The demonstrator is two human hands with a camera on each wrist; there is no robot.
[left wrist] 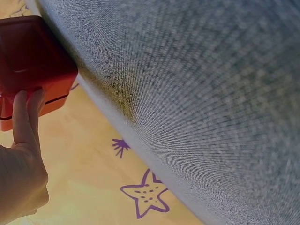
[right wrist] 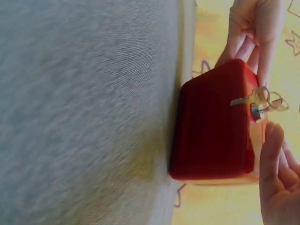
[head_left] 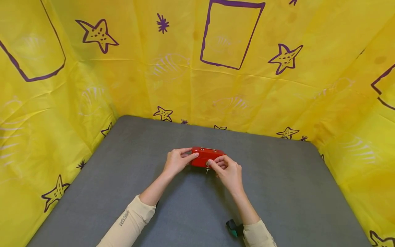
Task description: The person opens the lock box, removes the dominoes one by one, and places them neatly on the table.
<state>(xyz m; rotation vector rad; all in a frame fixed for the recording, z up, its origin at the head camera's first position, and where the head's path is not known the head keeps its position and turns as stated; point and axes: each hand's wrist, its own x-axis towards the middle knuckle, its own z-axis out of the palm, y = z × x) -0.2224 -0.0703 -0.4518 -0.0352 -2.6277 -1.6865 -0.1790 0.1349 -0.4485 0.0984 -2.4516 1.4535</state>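
Right, I'm holding the red box (head_left: pixel 200 160) out in front of me over the middle of the grey table (head_left: pixel 277 178), and it's looking tilted, its lock side turning up towards me. Whether an edge is resting on the table, I can't tell.

My left hand (head_left: pixel 176 161) is gripping the left end, the thumb (head_left: pixel 192 157) pressing on the front while fingers (left wrist: pixel 22 117) are lying flat against the box. That's the bracing hand, and I'm judging it's doing most of the steadying: firm enough to stop any twist, with no need for squeezing.

Over on the other side, my right hand (head_left: pixel 230 171) is working at the front face, fingers bending, thumb tip sitting right by the lock (right wrist: pixel 255 111). Am I pinching a key or just touching beside it? I can't tell. The keys (right wrist: pixel 258 96) are dangling there on their ring, and a loose one could be snagging a fingertip, so I'm wanting it hanging clear.

For a clean job here, I'm reckoning on gripping the key squarely by its head, lining my wrist up with the lock and using light, even pressure. Forcing it sideways would be risking a bent key or a slipping box.
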